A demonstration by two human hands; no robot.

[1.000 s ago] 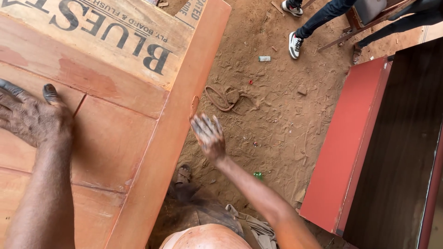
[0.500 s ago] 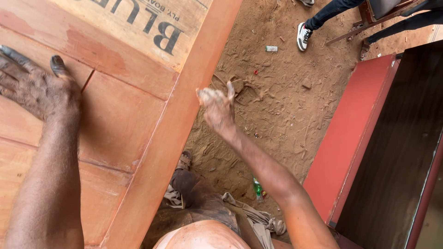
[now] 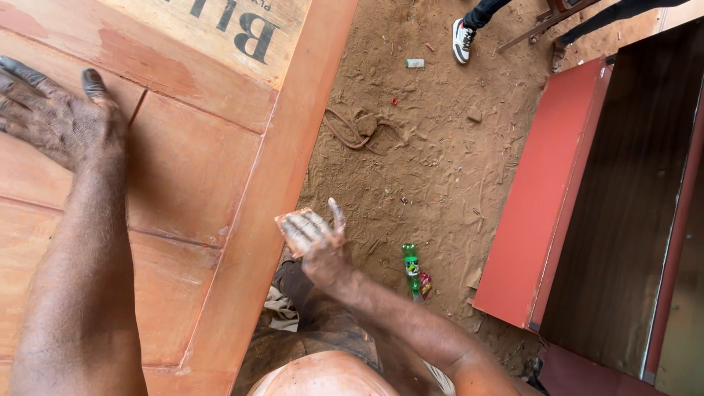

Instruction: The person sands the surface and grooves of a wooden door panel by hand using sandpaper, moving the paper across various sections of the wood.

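Small worn rectangular sandpaper piece (image 3: 299, 226), reddish with dust, sat tilted at the reddish-brown paneled wooden door's (image 3: 191, 169) edge rail (door lay flat, panels recessed).

Matt reddish wooden door (image 3: 183, 169); loose sandy ground (image 3: 440, 147); seemingly glossy plastic bottle (image 3: 411, 265)

A pale plywood board (image 3: 220, 29) with large dark stencilled lettering sits at the top left, set into the reddish-brown wooden panel (image 3: 183, 169) and cut off by the upper edge. On the sandy ground lies a small green plastic bottle (image 3: 411, 265) with a colourful label, and just beside it a red crumpled wrapper (image 3: 425, 284). Farther up lies a small grey rectangular packet (image 3: 415, 63).
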